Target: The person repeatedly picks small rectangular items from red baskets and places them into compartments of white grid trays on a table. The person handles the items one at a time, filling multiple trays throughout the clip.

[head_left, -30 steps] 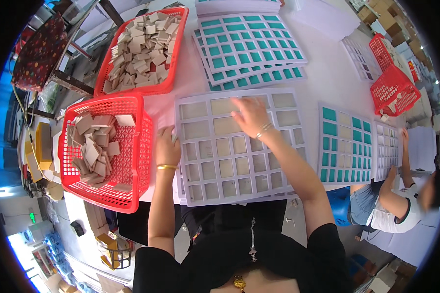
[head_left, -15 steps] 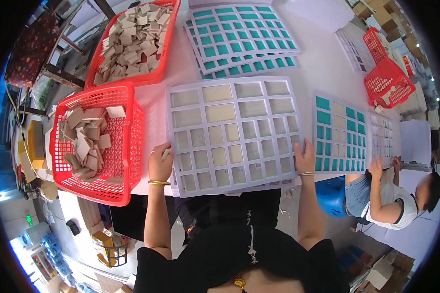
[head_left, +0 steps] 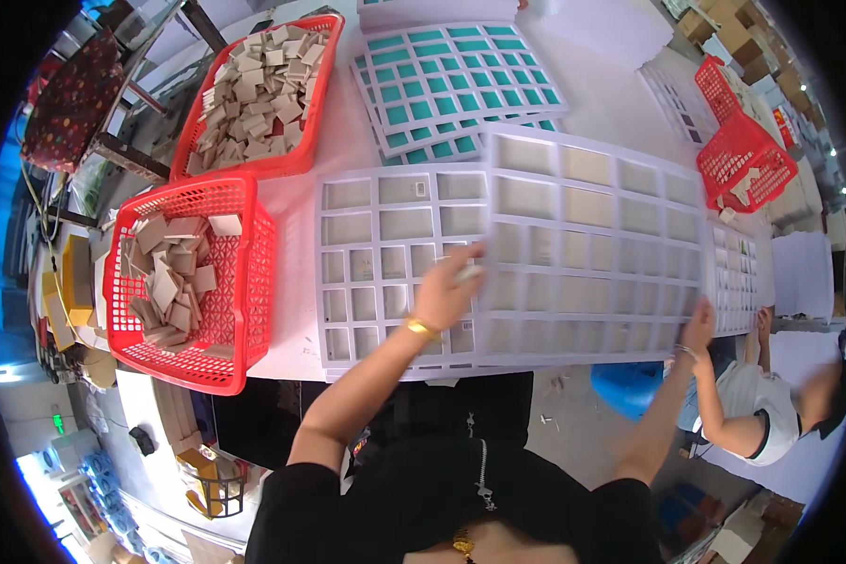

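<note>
A white grid frame (head_left: pixel 587 277), blurred by motion, is held in both my hands over the right part of the table. One column of its compartments has a cream tint, the others look greyish. My left hand (head_left: pixel 447 289) is closed at its left edge, with a small pale piece showing by the fingers. At the lower right corner my right hand (head_left: pixel 696 329) grips the frame. Another white grid frame (head_left: pixel 371 235) lies beneath to the left, partly covered by the held one and by my left arm.
Two red baskets (head_left: pixel 259 282) of beige square tiles (head_left: pixel 174 277) stand at the left. Grid frames with teal compartments (head_left: pixel 461 80) are stacked at the back. Another red basket (head_left: pixel 747 160) and a co-worker (head_left: pixel 752 404) are at the right.
Both my hands have moved right, carrying the upper grid frame with them. It now covers the teal frame at the right, and the frame that lay underneath is exposed.
</note>
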A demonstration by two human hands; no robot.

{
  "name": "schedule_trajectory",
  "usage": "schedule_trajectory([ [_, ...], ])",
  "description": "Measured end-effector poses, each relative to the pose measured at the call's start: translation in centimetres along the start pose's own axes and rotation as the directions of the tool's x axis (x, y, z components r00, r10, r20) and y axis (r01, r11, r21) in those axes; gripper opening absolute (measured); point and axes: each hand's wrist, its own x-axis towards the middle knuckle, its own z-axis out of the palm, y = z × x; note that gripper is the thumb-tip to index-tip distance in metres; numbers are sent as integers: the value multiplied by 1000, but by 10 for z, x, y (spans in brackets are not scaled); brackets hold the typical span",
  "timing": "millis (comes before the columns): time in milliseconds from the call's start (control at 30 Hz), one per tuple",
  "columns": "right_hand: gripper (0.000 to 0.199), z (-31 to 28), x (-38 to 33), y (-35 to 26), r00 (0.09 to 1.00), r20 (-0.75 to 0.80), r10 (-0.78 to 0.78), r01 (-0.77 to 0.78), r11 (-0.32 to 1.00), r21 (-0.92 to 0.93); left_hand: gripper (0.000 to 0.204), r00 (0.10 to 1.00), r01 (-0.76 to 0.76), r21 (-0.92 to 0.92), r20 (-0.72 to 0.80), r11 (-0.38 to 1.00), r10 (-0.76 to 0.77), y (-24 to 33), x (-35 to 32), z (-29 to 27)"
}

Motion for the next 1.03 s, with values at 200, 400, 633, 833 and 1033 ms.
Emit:
schedule_trajectory([
  [200,48,-106,112,64,859,-313,-406,251,866,-433,37,956,256,-440,247,861,-159,22,44,99],
  [400,41,-1,-44,-142,865,280,-417,391,909,145,34,840,474,-872,490,-122,-235,6,27,55],
  [633,39,97,-193,-319,465,417,-781,559,625,546,35,797,394,-916,378,-69,-470,17,-6,7],
  [833,22,118,-218,-346,421,415,-807,483,587,650,27,857,251,-916,61,313,-511,9,-33,-29],
  [1033,25,136,-200,-329,604,639,-476,-282,622,731,13,885,334,7,-348,943,-311,-77,-38,-89],
])
